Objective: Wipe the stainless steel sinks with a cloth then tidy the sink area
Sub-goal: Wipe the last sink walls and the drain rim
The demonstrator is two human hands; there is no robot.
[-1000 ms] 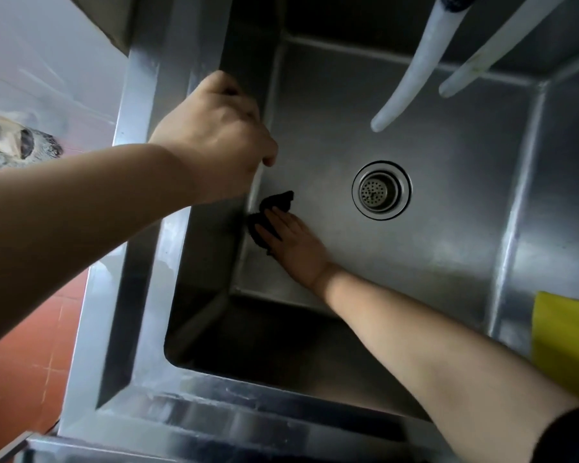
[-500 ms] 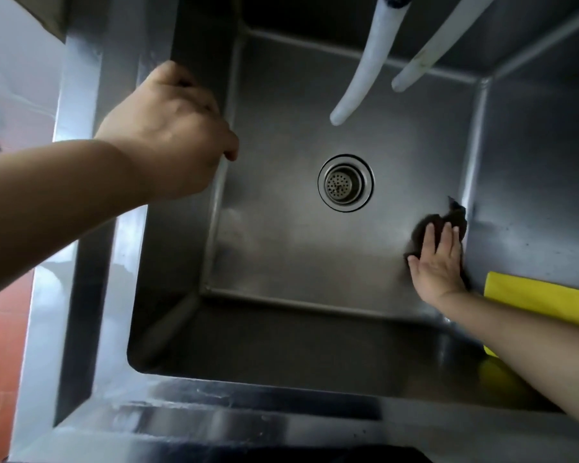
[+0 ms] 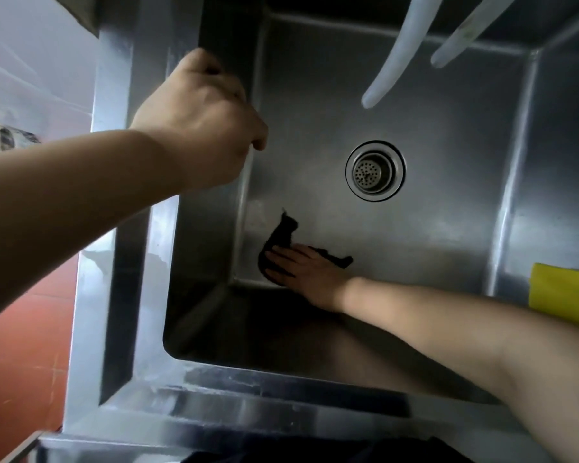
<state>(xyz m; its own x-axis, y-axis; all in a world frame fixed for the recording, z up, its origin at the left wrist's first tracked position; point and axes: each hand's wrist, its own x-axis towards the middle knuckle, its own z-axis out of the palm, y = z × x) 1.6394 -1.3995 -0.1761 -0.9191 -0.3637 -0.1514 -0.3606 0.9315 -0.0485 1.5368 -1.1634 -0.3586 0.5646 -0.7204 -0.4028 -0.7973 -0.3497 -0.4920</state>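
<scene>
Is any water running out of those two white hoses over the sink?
No. Neither white hose shows a stream below its tip, and nothing pools around the drain in the sink.

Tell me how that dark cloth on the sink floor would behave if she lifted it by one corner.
The dark cloth would probably droop limp: it lies crumpled, with loose ends poking out beyond the right hand pressing it flat. It looks thin, so likely light. If wet, which cannot be told, it may cling slightly to the sink floor.

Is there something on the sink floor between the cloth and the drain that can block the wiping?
Nothing visible. The right hand presses the cloth flat, and bare steel runs to the drain.
</scene>
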